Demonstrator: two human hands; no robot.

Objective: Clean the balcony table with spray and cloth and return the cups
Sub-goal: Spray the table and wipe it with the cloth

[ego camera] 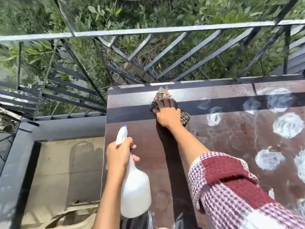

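Nearest, the spray bottle was gripped by the left hand, the checked cloth pressed by the flat right hand mid-wipe; rightward foam patches were judged next.

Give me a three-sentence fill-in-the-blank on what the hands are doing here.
The left hand grips a spray bottle coloured ____.
The right hand presses the checked cloth flat onto the ____.
Round foam patches lie to the cloth's ____.
Missing words: white; table; right.
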